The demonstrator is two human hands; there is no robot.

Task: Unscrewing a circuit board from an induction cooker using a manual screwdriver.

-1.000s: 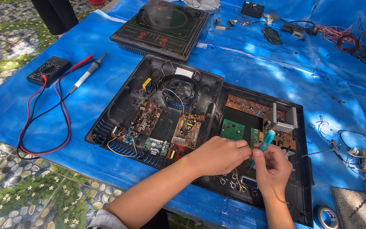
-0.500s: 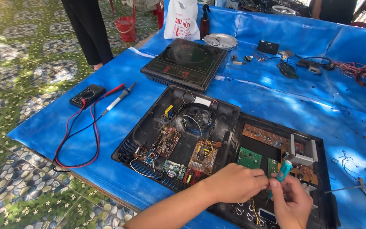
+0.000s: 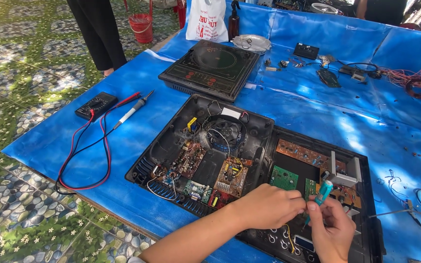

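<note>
Both hands (image 3: pixel 300 219) lower in view, one screwdriver (image 3: pixel 320 196).

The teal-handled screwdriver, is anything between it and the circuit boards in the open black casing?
Nothing visible: the right hand holds the teal-handled screwdriver directly over the circuit boards, with the left hand pinching beside it.

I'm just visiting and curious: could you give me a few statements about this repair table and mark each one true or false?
1. The right hand holds a teal-handled screwdriver. True.
2. The opened black cooker casing lies on a red sheet. False: it lies on a blue plastic sheet.
3. The black multimeter is in the left hand. False: it lies apart, left of the casing.
4. A round black fan sits inside the casing. True.
5. A closed black induction cooker lies beyond the casing. True.
</note>
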